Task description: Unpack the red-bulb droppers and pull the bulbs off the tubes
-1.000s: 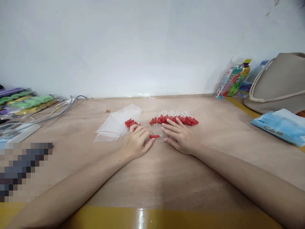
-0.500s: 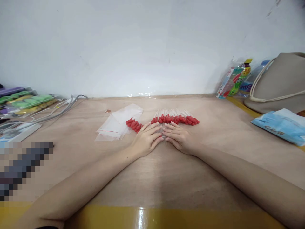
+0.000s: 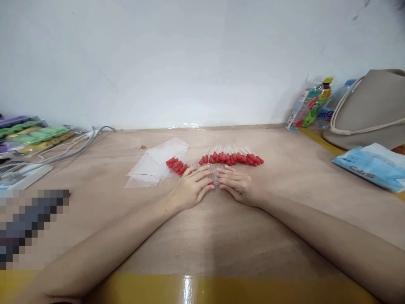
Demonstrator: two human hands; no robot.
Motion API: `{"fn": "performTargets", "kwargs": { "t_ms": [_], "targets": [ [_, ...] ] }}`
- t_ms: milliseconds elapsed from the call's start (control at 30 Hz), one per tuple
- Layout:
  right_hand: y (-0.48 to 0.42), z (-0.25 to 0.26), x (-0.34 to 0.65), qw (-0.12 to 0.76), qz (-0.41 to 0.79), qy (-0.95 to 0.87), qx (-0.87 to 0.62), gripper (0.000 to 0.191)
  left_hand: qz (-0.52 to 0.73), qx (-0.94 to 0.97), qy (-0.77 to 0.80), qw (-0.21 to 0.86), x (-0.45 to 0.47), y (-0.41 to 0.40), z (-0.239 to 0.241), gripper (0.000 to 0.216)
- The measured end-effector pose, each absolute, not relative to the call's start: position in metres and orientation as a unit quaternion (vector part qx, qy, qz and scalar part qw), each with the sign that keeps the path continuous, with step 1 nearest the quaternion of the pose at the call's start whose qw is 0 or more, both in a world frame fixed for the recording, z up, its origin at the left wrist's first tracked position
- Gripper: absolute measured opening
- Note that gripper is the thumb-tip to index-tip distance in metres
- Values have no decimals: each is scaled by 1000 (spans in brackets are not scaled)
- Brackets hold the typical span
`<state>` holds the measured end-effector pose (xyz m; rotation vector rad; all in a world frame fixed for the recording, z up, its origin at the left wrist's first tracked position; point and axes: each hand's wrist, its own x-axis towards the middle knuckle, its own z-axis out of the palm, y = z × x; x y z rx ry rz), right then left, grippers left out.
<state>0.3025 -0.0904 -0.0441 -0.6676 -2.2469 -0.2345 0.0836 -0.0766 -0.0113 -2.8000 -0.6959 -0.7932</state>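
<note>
Two bare hands, left hand and right hand, are laid flat, fingers extended, nothing pinched, upon a small batch of clear glass droppers with red rubber bulbs on the brown wooden table, just before the long dropper row. Even, light pressure is advised, tips kept aligned.

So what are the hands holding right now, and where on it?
Both hands, left hand and right hand, press together on a small bunch of clear droppers, fingertips on the tubes; nothing is lifted.

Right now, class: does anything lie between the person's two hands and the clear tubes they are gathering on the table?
Nothing visible does. The left hand and right hand already rest flat on the small bundle of clear tubes, fingertips nearly meeting over it.
</note>
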Motion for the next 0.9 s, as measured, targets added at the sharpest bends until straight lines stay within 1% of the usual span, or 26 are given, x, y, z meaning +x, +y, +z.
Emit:
{"fn": "performTargets", "kwargs": {
  "t_ms": [167,367,433,567,633,733,800,900],
  "targets": [
    [-92,-42,302,388,-107,-884,-238,24,-262,-936,-223,72,82,-78,-11,21],
    [-97,-39,306,386,-92,-886,-239,23,-274,-937,-203,73,79,-78,-11,18],
    [-97,-38,316,397,-80,-878,-255,22,-290,-927,-223,82,69,-75,-12,18],
    [-95,-36,331,428,-72,-837,-335,25,-334,-892,-280,119,43,-68,-15,15],
    [-94,-34,330,420,-82,-836,-345,23,-337,-894,-266,125,37,-67,-17,12],
    [-95,-31,321,390,-138,-826,-382,22,-360,-887,-259,127,39,-66,-18,12],
    [-96,-30,315,361,-165,-818,-417,25,-381,-875,-274,121,42,-63,-16,13],
    [-97,-27,309,338,-156,-813,-448,31,-410,-841,-339,95,41,-53,-7,16]
  ]
}}
